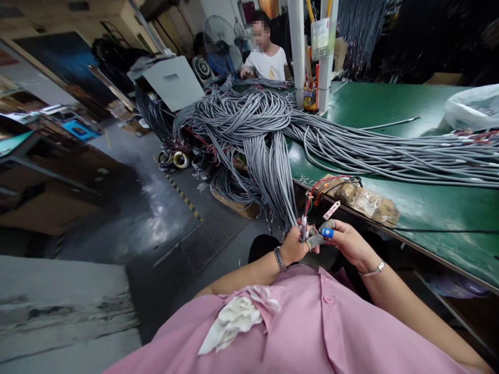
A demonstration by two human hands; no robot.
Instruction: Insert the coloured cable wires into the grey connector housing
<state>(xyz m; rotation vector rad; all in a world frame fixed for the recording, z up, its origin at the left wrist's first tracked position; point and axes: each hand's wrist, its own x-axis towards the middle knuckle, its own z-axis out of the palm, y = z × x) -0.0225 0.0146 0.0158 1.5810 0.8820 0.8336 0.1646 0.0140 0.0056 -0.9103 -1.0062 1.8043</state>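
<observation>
At 12 o'clock from your chest, you have a cable end (304, 224) standing nearly upright in your left hand (295, 245). Its pale sleeve is topped by thin loose wires (309, 201), red and green among them, splaying toward 12 and 1 o'clock. Just beyond, at 11 o'clock, grey cables (271, 176) hang in a dense bundle; whether they join the cable end is hidden.

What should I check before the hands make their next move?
1. Left hand holding the cable end: ok.
2. Right hand brought up close to it: ok.
3. Blue wrap on a right-hand digit: ok, in place.
4. Fine wires sorted at the fingertips: cannot tell, too small.
5. Grey cables all lying on the green bench: not ok, many hang over its edge.
</observation>
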